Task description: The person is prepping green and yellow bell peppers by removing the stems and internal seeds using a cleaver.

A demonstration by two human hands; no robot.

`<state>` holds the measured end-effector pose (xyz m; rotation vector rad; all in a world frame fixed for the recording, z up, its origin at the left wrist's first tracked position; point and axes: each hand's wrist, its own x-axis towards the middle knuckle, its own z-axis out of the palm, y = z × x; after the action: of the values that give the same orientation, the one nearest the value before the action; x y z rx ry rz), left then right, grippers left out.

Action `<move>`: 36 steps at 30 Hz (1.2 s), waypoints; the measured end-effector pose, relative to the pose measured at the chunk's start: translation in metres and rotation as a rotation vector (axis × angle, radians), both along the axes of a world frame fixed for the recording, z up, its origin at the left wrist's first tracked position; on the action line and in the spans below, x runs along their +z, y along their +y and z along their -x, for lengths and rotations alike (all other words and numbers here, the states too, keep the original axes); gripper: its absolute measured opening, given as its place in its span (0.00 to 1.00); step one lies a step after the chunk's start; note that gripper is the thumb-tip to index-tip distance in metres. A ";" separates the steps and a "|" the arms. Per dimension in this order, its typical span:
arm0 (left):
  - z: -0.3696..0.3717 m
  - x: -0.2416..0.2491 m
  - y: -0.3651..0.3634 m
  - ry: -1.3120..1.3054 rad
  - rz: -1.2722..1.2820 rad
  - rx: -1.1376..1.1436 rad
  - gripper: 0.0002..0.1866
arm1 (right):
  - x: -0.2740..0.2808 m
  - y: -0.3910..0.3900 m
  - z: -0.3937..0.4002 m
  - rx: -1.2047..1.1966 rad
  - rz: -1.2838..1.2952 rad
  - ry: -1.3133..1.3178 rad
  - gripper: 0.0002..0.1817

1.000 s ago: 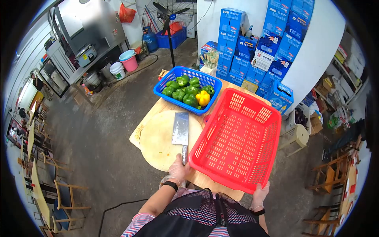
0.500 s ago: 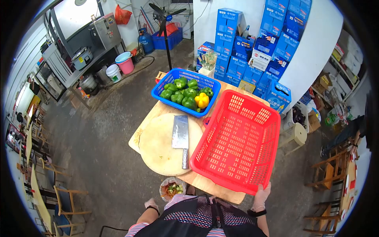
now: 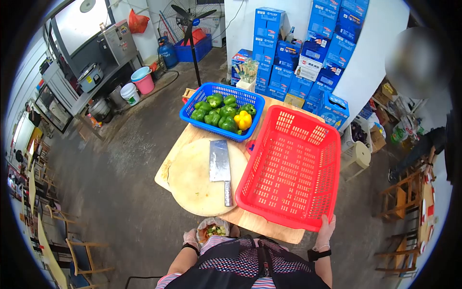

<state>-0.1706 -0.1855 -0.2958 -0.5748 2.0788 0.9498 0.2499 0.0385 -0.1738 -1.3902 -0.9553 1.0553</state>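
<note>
My right hand (image 3: 326,233), in a clear glove, grips the near right corner of a red plastic basket (image 3: 284,220), which has nothing in it. My left hand (image 3: 191,237), also gloved, hangs low beside a lined waste bin (image 3: 213,230) holding scraps; its fingers look loosely extended, with nothing visible in them. Left of the red basket, a cleaver (image 3: 220,161) lies flat on a round cutting board (image 3: 192,178). Behind the board, a blue basket (image 3: 222,133) holds several green bell peppers (image 3: 212,118) and one yellow bell pepper (image 3: 243,120).
The wooden table (image 3: 269,228) carries the board and baskets. Stacked blue cartons (image 3: 287,82) stand behind it, near a black fan (image 3: 192,26) on a pole. A stool (image 3: 356,156) is at the right. Wooden chairs (image 3: 84,260) line the left side. Another person (image 3: 423,149) is at far right.
The red basket's near end has shifted slightly right and away from me, with my right hand on it. My left hand has moved forward, nearer the waste bin. The view has shifted a little.
</note>
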 end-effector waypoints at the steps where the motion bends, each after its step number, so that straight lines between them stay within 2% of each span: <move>1: -0.002 0.019 0.004 -0.044 -0.027 -0.030 0.27 | 0.005 -0.003 0.001 -0.020 0.005 0.085 0.11; 2: -0.003 0.029 0.007 -0.088 -0.053 -0.059 0.31 | 0.006 -0.008 -0.002 -0.024 0.000 0.085 0.11; 4: 0.000 0.024 0.007 -0.092 -0.023 -0.128 0.29 | -0.001 -0.023 -0.010 -0.286 0.076 0.467 0.17; 5: 0.002 0.022 0.006 -0.096 0.016 -0.192 0.28 | -0.008 -0.029 -0.017 -0.394 0.163 0.488 0.19; 6: 0.003 0.022 0.007 -0.093 0.012 -0.199 0.28 | -0.017 -0.036 -0.023 -0.399 0.158 0.491 0.19; 8: 0.003 0.022 0.008 -0.080 0.099 -0.224 0.25 | -0.057 -0.051 -0.043 -0.248 0.503 0.048 0.20; 9: 0.004 0.015 0.007 -0.078 0.097 -0.196 0.25 | -0.093 -0.058 -0.053 -0.253 0.498 0.046 0.20; 11: 0.009 -0.007 0.005 -0.098 0.037 -0.122 0.24 | -0.156 -0.068 -0.067 -0.101 0.440 -0.382 0.19; 12: 0.008 -0.013 0.002 -0.114 -0.018 -0.040 0.23 | -0.157 -0.070 -0.063 -0.096 0.441 -0.388 0.19; 14: 0.006 -0.012 -0.001 -0.121 -0.019 -0.031 0.21 | -0.157 -0.077 -0.041 -0.044 0.442 -0.457 0.18; 16: 0.008 -0.017 0.000 -0.156 0.012 -0.027 0.25 | -0.150 -0.078 -0.031 -0.013 0.450 -0.438 0.17; 18: 0.007 -0.016 -0.002 -0.134 0.023 -0.052 0.23 | -0.145 -0.075 -0.023 0.012 0.456 -0.415 0.17; 20: 0.001 -0.013 -0.008 -0.097 0.048 -0.102 0.21 | -0.147 -0.070 -0.020 0.037 0.417 -0.225 0.16; 21: 0.005 -0.061 -0.025 -0.019 0.048 -0.114 0.19 | -0.145 -0.066 -0.020 0.054 0.423 -0.236 0.16; 22: 0.001 -0.055 -0.031 -0.051 -0.051 -0.075 0.17 | -0.141 -0.062 -0.019 0.124 0.430 -0.329 0.16; 24: -0.006 -0.057 -0.040 -0.028 -0.008 -0.052 0.15 | -0.144 -0.058 -0.025 0.220 0.440 -0.433 0.16; 26: -0.022 -0.039 -0.046 -0.003 0.004 -0.010 0.16 | -0.159 -0.051 -0.030 0.222 0.444 -0.187 0.17; 28: -0.032 -0.042 -0.065 -0.001 -0.022 -0.057 0.16 | -0.157 -0.047 -0.035 0.258 0.445 -0.183 0.18; 29: -0.035 -0.056 -0.071 0.017 0.079 -0.073 0.19 | -0.156 -0.046 -0.034 0.280 0.448 -0.175 0.19; 30: -0.029 -0.091 -0.086 -0.050 0.142 -0.206 0.19 | -0.154 -0.045 -0.031 0.299 0.450 -0.165 0.20; 32: -0.032 -0.106 -0.114 0.073 0.102 -0.628 0.19 | -0.175 -0.042 -0.039 0.344 0.436 -0.116 0.21; 33: -0.030 -0.110 -0.120 0.074 0.101 -0.629 0.19 | -0.182 -0.042 -0.047 0.387 0.430 -0.081 0.22; 35: -0.035 -0.119 -0.122 -0.011 0.068 -0.391 0.18 | -0.157 -0.046 -0.040 0.375 0.482 -0.034 0.23; 36: -0.040 -0.116 -0.116 -0.009 0.058 -0.383 0.18 | -0.147 -0.043 -0.035 0.366 0.535 0.019 0.24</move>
<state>-0.1303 -0.3012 -0.4123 -0.1955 2.1125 0.6646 0.2849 -0.0044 -0.3206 -1.6632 -0.9760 1.6863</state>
